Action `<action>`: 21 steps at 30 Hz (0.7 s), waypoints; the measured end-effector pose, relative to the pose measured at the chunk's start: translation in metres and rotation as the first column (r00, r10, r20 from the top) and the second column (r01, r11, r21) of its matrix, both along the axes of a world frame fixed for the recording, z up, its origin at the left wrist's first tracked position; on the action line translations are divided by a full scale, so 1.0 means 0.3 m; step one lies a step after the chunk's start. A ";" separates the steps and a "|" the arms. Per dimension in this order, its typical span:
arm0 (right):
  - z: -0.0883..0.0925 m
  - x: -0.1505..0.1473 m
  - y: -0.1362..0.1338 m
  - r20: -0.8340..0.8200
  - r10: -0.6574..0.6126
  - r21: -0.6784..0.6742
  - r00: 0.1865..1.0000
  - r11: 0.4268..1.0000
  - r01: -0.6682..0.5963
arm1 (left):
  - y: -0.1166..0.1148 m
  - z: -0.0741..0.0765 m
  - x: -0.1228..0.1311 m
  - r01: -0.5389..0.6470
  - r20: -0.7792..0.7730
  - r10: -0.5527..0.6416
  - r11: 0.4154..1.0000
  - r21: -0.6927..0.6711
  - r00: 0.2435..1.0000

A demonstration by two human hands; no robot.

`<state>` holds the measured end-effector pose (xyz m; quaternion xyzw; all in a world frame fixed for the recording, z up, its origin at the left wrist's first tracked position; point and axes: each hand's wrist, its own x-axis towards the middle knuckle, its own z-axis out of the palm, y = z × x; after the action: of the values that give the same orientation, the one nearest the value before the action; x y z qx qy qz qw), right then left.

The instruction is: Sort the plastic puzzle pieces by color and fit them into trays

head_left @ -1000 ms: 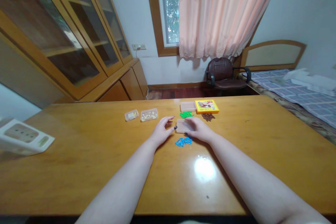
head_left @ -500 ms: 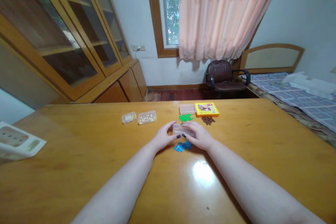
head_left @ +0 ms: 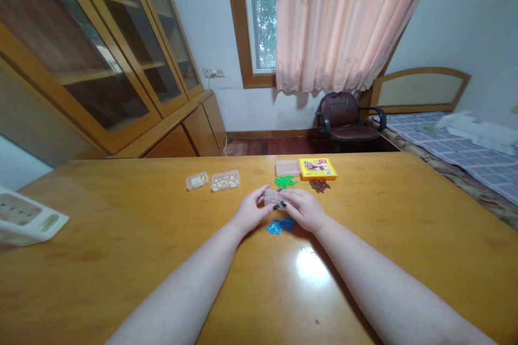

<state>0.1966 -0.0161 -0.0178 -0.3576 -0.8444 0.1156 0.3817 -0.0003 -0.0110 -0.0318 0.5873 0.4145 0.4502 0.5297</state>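
Observation:
Between my two hands is a small clear plastic box (head_left: 272,200). My left hand (head_left: 254,208) grips its left end, and my right hand (head_left: 302,208) is closed on its right side, the thumbs nearly meeting at the near edge. Fingers hide part of the box. Just below it on the table lies a pile of small blue pieces (head_left: 279,225). Beyond my hands are a heap of green pieces (head_left: 285,181) and, to the right, a heap of brown pieces (head_left: 319,186).
A clear tray (head_left: 287,168) and a yellow box (head_left: 318,168) stand at the far side of the wooden table (head_left: 133,226). To the left are a container with pale pieces (head_left: 225,180) and a smaller container (head_left: 197,180). A white holder (head_left: 32,218) sits at the far left.
My right hand has come in slightly leftward along the box, so less of the box shows between my hands. Both hands keep their grip. The view has shifted a little.

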 end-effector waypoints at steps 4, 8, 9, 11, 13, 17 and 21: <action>-0.006 -0.003 0.001 -0.025 -0.008 0.017 1.000 1.000 0.009 | 0.001 0.000 0.002 -0.014 0.021 0.015 1.000 -0.010 1.000; -0.003 -0.008 0.000 -0.003 -0.028 0.002 1.000 1.000 0.028 | 0.001 0.001 0.004 -0.043 0.003 0.043 0.999 -0.024 0.999; -0.001 -0.010 0.000 0.015 -0.033 -0.010 0.999 0.999 0.033 | 0.002 0.001 0.004 -0.058 -0.010 0.058 0.998 -0.034 0.998; 0.005 -0.013 -0.002 0.081 -0.053 -0.044 0.995 0.997 0.057 | 0.002 0.002 0.004 -0.100 -0.049 0.097 0.994 -0.053 0.994; 0.012 -0.017 -0.005 0.174 -0.088 -0.068 0.981 0.993 0.101 | 0.003 0.002 0.004 -0.128 -0.087 0.122 0.990 -0.066 0.989; 0.021 -0.025 -0.011 0.298 -0.164 -0.057 0.940 0.980 0.189 | 0.003 0.004 0.003 -0.148 -0.124 0.138 0.987 -0.070 0.983; 0.017 -0.029 -0.012 0.314 -0.193 0.006 0.929 0.979 0.202 | 0.002 0.007 0.004 -0.170 -0.140 0.160 0.984 -0.060 0.977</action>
<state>0.1880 -0.0197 -0.0129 -0.4595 -0.8524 0.0295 0.2478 0.0009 -0.0105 -0.0296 0.5605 0.5124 0.4370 0.4820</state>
